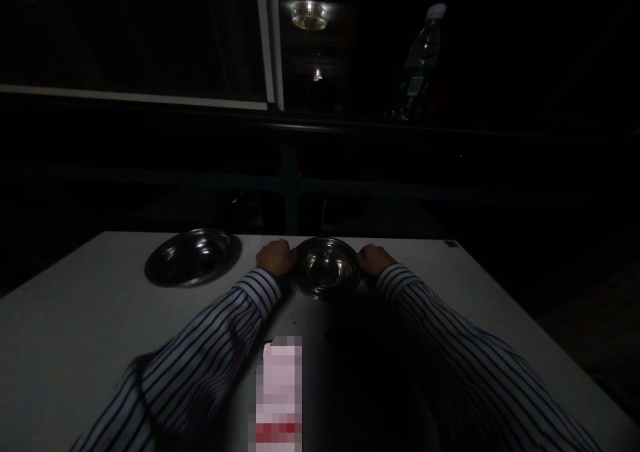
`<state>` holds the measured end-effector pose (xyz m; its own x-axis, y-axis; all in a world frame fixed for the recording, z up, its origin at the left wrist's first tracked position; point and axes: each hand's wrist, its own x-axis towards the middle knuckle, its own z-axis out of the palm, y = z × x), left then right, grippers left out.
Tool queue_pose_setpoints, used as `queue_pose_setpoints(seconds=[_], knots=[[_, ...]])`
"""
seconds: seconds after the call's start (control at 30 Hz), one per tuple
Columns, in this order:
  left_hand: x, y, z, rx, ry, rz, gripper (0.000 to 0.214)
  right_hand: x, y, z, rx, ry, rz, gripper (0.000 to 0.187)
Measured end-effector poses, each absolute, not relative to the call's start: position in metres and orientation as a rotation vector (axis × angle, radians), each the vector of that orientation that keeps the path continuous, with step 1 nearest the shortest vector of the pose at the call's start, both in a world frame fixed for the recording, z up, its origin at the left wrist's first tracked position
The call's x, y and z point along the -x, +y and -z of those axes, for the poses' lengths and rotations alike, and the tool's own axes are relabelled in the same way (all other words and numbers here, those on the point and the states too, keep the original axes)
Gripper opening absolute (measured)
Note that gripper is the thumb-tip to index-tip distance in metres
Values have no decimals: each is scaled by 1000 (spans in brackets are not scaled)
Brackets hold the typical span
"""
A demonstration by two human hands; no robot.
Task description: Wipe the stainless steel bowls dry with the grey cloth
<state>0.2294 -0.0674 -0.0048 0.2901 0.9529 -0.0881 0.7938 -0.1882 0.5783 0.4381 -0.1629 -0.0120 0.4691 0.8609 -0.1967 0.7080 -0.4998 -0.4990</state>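
A round, shiny metal bowl [326,269] sits near the far edge of the white table, between my two hands. My left hand [277,258] is closed with its thumb side at the bowl's left rim. On the opposite side, my right hand [375,260] grips the right rim, its fingers curled. Both sleeves are striped blue and white. To the left of my left hand lies a second metal bowl [189,259], wider and apart from both hands. The inside of each bowl shows only reflections.
A lit, pixelated phone-like object [278,392] lies between my forearms on the white table [65,345]. A small dark label [451,244] marks the far right corner. Beyond the table are a window frame [273,45] and a plastic bottle [421,65] in the dark.
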Motion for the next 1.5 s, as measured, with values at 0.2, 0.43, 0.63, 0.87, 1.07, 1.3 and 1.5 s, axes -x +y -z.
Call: queue_pose_setpoints(seconds=[0.2, 0.43, 0.63, 0.87, 1.07, 1.3, 1.5], knots=[[-216, -69, 15, -1703, 1354, -382, 38, -441, -167, 25, 2151, -1180, -955, 26], [-240, -79, 15, -1425, 1158, -489, 28, -460, -175, 26, 2017, -1023, -1020, 23], [-302, -92, 16, -1371, 1070, -475, 24, -510, -201, 16, 2070, -894, -895, 23], [-356, -106, 32, -1358, 1030, -401, 21, -550, -227, 20, 2174, -830, -790, 24], [-365, -112, 33, -1364, 994, -398, 24, -557, -232, 26, 2285, -871, -676, 25], [-311, -108, 5, -1397, 958, -535, 17, -548, -239, -1, 2435, -1042, -332, 23], [-217, -115, -6, -1378, 1017, -759, 9, -480, -216, -32, 2318, -1536, -75, 29]])
